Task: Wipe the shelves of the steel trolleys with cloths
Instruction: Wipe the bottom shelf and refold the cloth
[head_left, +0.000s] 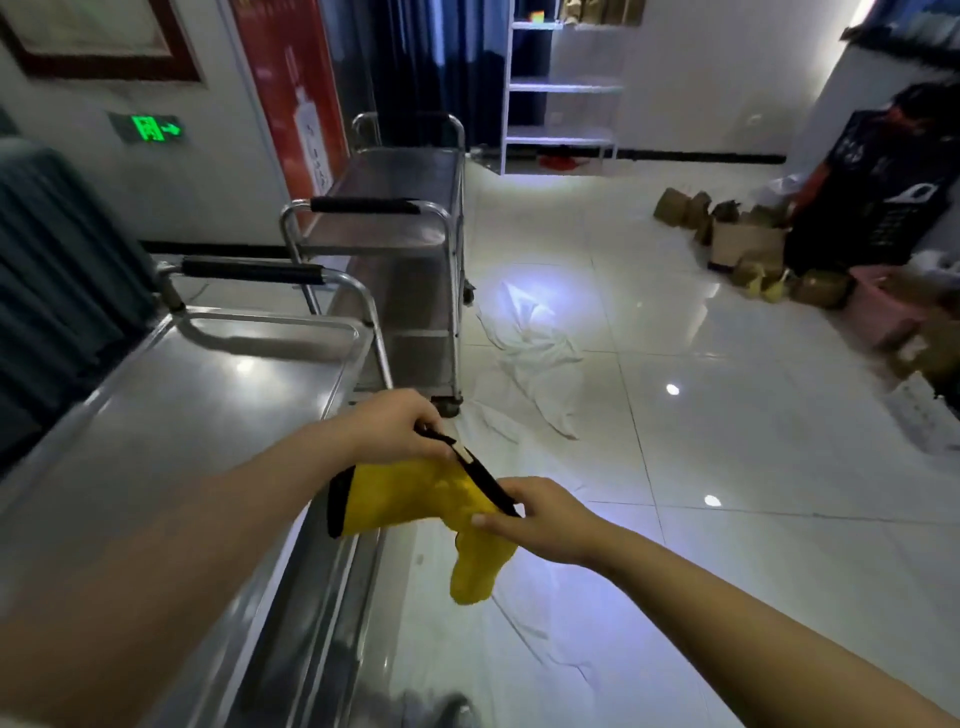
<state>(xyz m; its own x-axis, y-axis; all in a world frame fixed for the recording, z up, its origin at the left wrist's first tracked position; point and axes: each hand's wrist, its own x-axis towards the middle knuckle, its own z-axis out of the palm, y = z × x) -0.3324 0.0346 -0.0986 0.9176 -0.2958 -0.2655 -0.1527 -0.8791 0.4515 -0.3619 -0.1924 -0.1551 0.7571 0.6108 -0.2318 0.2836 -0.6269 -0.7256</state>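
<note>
Preparation step, by judgement: yellow cloth stretched at 6 o'clock beside near trolley, pinched by left hand and right hand; next, press flat onto top shelf.

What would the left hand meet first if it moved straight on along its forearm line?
Probably the far steel trolley: the left hand, gripping the yellow cloth, points up-right toward its lower frame. Depth is unclear, so it might pass beside it.
</note>
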